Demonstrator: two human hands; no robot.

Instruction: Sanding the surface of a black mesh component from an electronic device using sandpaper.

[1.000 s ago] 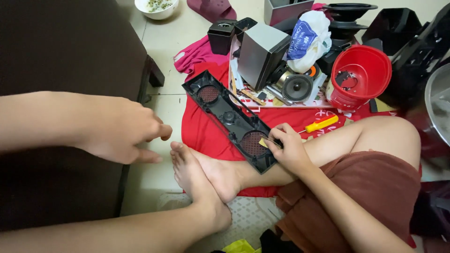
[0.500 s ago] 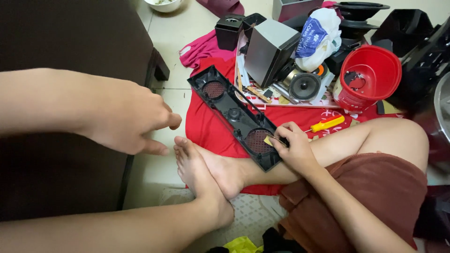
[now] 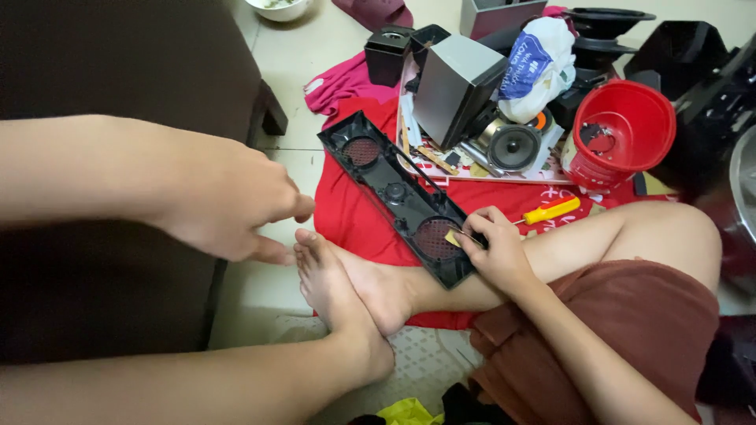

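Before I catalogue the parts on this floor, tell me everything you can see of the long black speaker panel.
The long black speaker panel is a narrow tray-like shell of what looks like moulded plastic, with raised rims. It has a round mesh grille near each end and a small round fitting in the middle. It lies diagonally on the red cloth, its near end propped against the person's shin. The right hand rests on that near end, pinching a small yellowish piece at the grille's edge. The left hand is apart from it.
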